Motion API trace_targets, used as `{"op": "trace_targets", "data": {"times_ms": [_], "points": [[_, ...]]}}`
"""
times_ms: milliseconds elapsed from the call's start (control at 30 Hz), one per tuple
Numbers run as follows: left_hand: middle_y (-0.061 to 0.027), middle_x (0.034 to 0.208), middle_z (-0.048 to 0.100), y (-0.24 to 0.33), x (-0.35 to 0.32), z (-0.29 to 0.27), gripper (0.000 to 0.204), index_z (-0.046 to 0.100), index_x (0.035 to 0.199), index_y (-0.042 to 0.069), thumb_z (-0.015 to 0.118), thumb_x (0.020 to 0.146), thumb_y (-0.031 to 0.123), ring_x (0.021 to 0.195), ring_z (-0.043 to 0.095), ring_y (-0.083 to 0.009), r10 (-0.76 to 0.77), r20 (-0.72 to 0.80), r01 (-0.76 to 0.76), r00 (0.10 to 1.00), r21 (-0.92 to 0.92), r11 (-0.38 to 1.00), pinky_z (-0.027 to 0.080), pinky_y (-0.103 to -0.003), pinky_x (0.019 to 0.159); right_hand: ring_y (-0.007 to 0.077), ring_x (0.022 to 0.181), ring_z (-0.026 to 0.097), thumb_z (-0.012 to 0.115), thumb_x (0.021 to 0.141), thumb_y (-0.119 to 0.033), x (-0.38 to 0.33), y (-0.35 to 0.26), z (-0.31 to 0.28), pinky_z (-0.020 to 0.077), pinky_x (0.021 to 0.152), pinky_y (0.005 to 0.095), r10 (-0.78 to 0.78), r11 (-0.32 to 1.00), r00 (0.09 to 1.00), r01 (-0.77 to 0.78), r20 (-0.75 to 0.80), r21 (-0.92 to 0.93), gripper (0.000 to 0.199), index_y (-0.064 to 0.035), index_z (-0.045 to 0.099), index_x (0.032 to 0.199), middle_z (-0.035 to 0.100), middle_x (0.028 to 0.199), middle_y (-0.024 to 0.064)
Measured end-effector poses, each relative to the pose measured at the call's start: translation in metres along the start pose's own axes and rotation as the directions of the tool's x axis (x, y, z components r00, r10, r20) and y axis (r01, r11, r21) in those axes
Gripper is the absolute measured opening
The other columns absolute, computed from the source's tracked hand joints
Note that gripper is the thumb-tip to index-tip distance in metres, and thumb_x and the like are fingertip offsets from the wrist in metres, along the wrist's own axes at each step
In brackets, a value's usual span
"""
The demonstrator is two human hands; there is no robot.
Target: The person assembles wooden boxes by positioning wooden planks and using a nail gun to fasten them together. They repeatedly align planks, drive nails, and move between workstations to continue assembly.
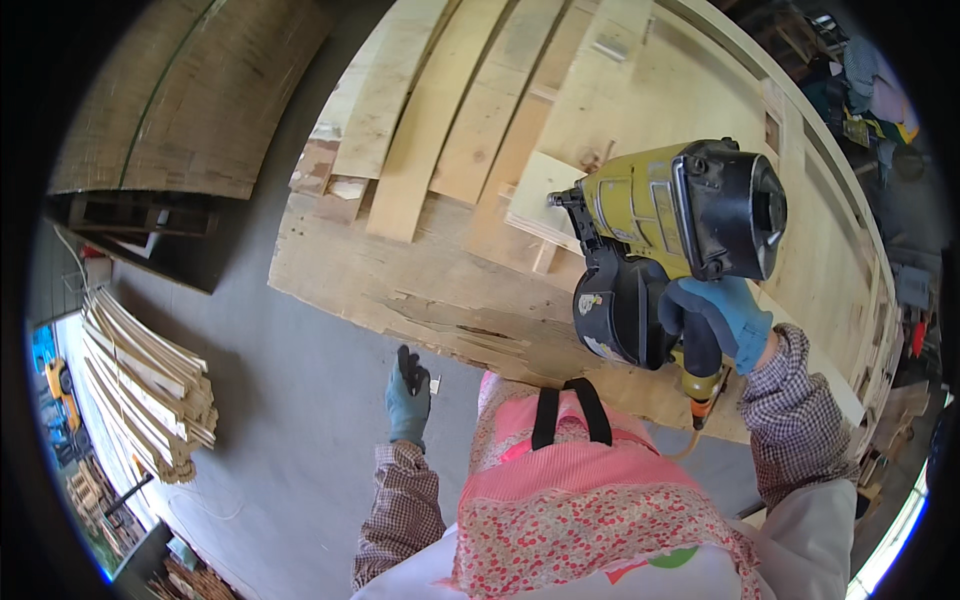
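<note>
A pneumatic coil nail gun [650, 210] with a yellow body, a black end cap and a round black magazine is held up over the wooden workbench [330, 250]. My right hand [735, 310], in a blue work glove, wraps round its handle. An orange air hose [695, 435] joins the gun below the handle. The nose points left, near a small plywood piece [545, 180]. Several pale boards [440, 155] lie side by side on the far left of the bench. My left hand [407, 400], gloved in blue with black fingertips, hangs beside the bench's near edge, fingers extended, holding nothing.
Large stacked wood panels [180, 100] stand at the far left. Below them, a bundle of thin wooden strips [150, 390] rests on the grey floor [290, 400]. The bench's near edge is splintered. Cloths and clutter [870, 90] lie beyond its right side.
</note>
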State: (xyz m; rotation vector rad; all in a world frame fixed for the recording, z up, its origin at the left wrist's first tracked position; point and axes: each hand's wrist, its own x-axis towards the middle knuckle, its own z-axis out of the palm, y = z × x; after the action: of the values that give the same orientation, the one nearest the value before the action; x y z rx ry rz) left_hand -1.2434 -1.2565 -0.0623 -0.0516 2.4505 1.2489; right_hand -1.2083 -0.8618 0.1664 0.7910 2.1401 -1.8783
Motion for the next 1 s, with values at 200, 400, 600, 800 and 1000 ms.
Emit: {"op": "trace_targets", "data": {"times_ms": [200,400,600,800,1000], "points": [[-0.0150,0.122,0.045,0.127,0.059,0.024,0.053,0.037,0.125,-0.001,0.057,0.076,-0.002,0.106,0.048,-0.0244,0.616,-0.100,-0.604,0.781,0.125,0.787,0.041,-0.029,0.084,0.0166,0.066,0.058,0.051,0.081,-0.004,-0.135,0.030,-0.052,0.0463,0.062,0.0268,0.319,0.942,0.930,-0.289,-0.182,0.173,0.013,0.0034,0.060,0.086,0.060,0.077,0.0094],[-0.0157,0.122,0.044,0.245,0.018,0.139,0.049,0.046,0.120,0.006,0.059,0.073,0.003,0.114,0.038,-0.0351,0.859,0.185,-0.878,0.477,0.135,0.458,0.031,-0.042,0.096,0.0260,0.078,0.061,0.058,0.076,-0.006,-0.310,0.138,-0.103,0.0485,0.073,0.0356,-0.185,0.591,0.968,-0.027,-0.168,-0.806,0.010,-0.0014,0.062,0.083,0.062,0.083,0.0116],[-0.0171,0.121,0.044,0.319,-0.049,0.294,0.044,0.045,0.118,0.008,0.059,0.077,0.019,0.116,0.034,-0.0389,0.884,0.352,-0.951,0.309,0.136,0.278,0.027,-0.046,0.096,0.0301,0.085,0.058,0.063,0.064,-0.009,-0.401,0.190,-0.126,0.0456,0.078,0.0358,-0.148,0.615,0.947,-0.136,-0.284,-0.776,0.032,-0.0073,0.060,0.096,0.059,0.091,0.0103],[-0.0120,0.107,0.055,0.320,-0.049,0.395,0.037,0.053,0.108,0.010,0.049,0.082,0.036,0.106,0.045,-0.0292,0.788,0.475,-0.870,0.392,0.471,0.148,0.023,-0.046,0.097,0.0287,0.081,0.059,0.065,0.062,-0.008,-0.444,0.235,-0.154,0.0463,0.076,0.0353,-0.203,0.642,0.915,-0.144,-0.348,-0.753,0.028,-0.0079,0.063,0.090,0.061,0.086,0.0096],[-0.0104,0.100,0.057,0.320,-0.055,0.402,0.035,0.054,0.105,0.012,0.047,0.082,0.037,0.100,0.049,-0.0268,0.776,0.481,-0.849,0.409,0.513,0.129,0.024,-0.046,0.098,0.0239,0.073,0.060,0.058,0.072,-0.005,-0.439,0.241,-0.189,0.0486,0.066,0.0317,-0.163,0.664,0.945,-0.108,-0.284,-0.740,0.018,-0.0027,0.061,0.089,0.061,0.081,0.0106]]}}
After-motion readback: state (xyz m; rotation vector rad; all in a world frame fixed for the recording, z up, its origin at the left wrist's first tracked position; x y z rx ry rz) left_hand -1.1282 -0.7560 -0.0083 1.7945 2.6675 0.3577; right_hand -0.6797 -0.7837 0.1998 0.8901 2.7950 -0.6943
